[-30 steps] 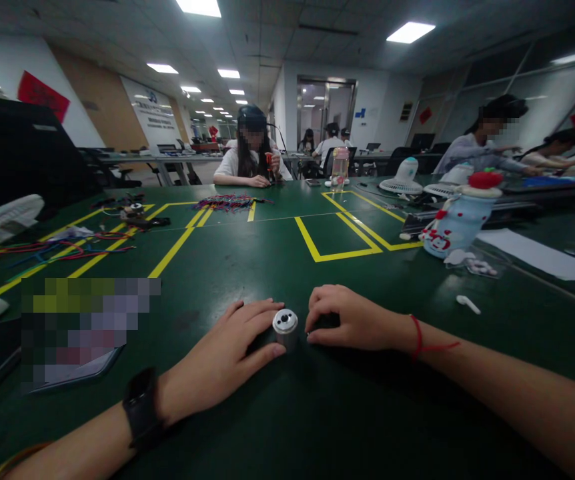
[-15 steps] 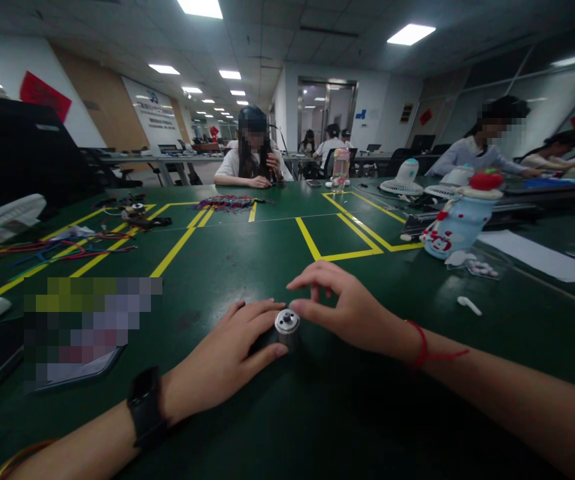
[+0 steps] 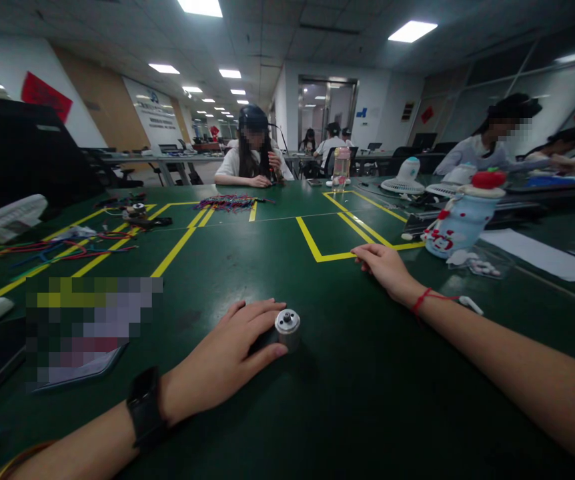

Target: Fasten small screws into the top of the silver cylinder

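Note:
A small silver metal cylinder (image 3: 288,328) with holes in its top stands upright on the green table (image 3: 367,400). My left hand (image 3: 237,347) rests at its left side, with thumb and fingers spread around it and touching or nearly touching it. Farther off to the right, my right hand (image 3: 380,267) is over the corner of a yellow tape outline (image 3: 337,256). Its fingers are drawn together, and whatever they hold, if anything, is too small to make out.
Colored wires (image 3: 82,247) lie at the left and a wire bundle (image 3: 232,203) farther back. A light blue bottle (image 3: 462,220), a white earbud (image 3: 470,305) and white paper (image 3: 542,255) are at the right. People sit beyond.
My right hand has moved away from the cylinder, to the right and farther forward, and its fingers have come together. My left hand and the cylinder have stayed in place.

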`<action>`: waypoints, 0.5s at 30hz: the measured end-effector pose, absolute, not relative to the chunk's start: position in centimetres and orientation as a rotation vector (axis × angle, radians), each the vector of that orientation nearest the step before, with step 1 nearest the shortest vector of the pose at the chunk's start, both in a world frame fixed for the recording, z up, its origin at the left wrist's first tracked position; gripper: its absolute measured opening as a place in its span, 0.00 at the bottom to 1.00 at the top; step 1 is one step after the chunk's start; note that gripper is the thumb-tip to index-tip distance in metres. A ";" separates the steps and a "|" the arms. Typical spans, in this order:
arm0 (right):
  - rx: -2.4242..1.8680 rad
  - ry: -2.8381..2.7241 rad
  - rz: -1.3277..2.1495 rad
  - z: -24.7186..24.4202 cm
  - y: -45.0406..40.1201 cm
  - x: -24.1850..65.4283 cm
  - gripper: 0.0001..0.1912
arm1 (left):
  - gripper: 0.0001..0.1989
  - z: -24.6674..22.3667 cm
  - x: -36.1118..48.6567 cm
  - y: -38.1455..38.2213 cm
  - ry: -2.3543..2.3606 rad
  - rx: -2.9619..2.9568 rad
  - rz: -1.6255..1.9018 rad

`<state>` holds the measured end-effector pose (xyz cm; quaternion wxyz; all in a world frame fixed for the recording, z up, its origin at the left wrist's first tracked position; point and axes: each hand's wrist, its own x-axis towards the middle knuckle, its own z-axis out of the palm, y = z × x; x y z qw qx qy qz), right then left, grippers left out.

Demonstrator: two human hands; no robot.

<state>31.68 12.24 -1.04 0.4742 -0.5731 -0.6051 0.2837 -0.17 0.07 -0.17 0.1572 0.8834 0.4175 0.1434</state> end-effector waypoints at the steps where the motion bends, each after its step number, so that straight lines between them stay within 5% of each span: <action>1: -1.406 -1.500 0.688 -1.0 12.2 31.6 0.16 | 0.21 -0.2 -0.2 0.1 1.195 2.527 0.416; 15: -0.927 -2.246 0.633 3.0 2.8 22.6 0.12 | 0.21 0.0 0.2 0.0 1.195 2.575 0.444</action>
